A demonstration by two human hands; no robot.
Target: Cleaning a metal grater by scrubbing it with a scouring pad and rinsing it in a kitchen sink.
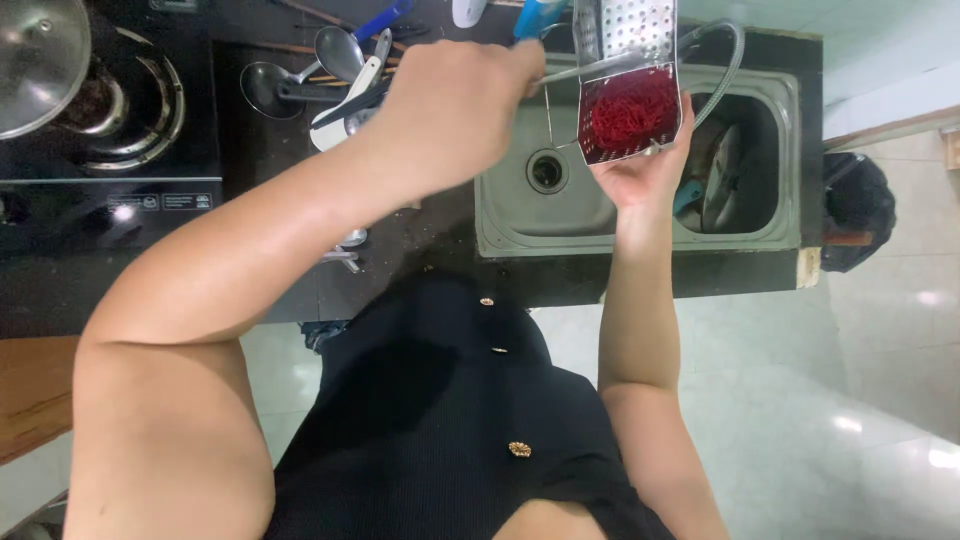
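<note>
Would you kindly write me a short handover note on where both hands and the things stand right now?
Left hand: closed in a fist around a blue-handled tool, of which only the handle end shows; it is held against the grater over the sink.
Right hand: holds the perforated metal box grater from below, open end toward the camera.
Things: red shredded food is packed inside the grater. The stainless steel sink below holds some dishes on its right side.
Done: shreds are gathered in the grater.
Left: the shreds have not yet been emptied out.
</note>
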